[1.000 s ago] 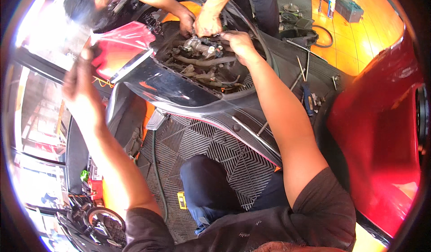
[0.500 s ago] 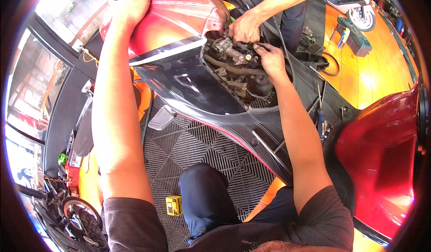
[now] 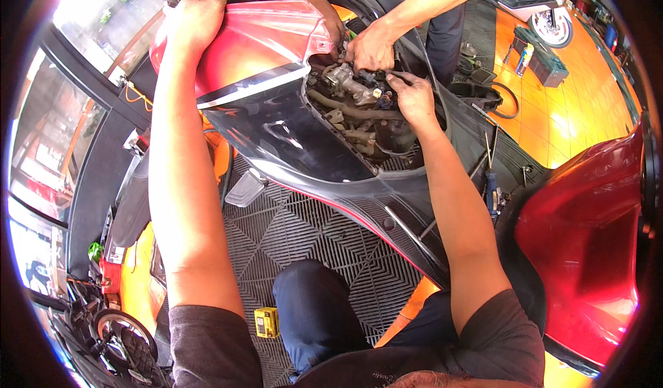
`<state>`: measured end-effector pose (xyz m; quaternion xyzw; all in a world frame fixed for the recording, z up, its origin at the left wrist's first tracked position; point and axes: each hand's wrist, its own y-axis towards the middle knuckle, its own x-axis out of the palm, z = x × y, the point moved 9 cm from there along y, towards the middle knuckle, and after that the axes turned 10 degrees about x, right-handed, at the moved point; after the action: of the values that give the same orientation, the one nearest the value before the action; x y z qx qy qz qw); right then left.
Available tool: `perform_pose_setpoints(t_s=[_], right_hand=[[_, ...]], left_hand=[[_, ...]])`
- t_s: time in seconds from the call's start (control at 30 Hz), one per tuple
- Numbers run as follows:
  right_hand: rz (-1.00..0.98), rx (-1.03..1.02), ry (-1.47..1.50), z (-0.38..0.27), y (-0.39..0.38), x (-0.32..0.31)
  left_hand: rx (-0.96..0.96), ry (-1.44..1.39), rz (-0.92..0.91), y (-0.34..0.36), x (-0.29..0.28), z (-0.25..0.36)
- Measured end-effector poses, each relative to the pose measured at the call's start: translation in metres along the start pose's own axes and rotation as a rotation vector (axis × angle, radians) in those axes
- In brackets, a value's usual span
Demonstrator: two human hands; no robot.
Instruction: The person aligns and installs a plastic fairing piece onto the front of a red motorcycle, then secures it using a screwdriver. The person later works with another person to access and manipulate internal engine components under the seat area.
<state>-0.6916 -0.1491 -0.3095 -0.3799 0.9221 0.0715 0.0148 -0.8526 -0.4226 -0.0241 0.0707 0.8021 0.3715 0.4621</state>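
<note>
My left hand lies against the upper left of a scooter's red front panel, thumb stretched out; its other fingers are hidden behind the hand. My right hand is at the right side of an opening in the black inner body cover. Its thumb and forefinger are closed together on something too small to make out. Inside the opening are a grey metal part, a dark hose and wiring. Another person's hand reaches into the same opening, almost touching mine; that person's other hand is partly hidden by the red panel.
Screwdrivers lie on the scooter's footboard, left of its red rear body. A yellow box-shaped thing stands on the black floor mat beside my knee. Farther right are a dark green case and a spray can.
The whole view has shifted slightly. Both my hands stay at about the same places on the scooter, and the other person's hand remains in the opening.
</note>
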Motion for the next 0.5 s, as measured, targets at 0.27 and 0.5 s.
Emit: perform_pose_setpoints(t_s=[0.27,0.5], right_hand=[[-0.065,0.058,0.191,0.026,0.019,-0.003],[-0.054,0.073,0.243,0.034,0.022,-0.002]], left_hand=[[-0.032,-0.024,-0.046,0.001,0.009,-0.006],[-0.195,-0.151,-0.058,-0.002,0.006,-0.007]])
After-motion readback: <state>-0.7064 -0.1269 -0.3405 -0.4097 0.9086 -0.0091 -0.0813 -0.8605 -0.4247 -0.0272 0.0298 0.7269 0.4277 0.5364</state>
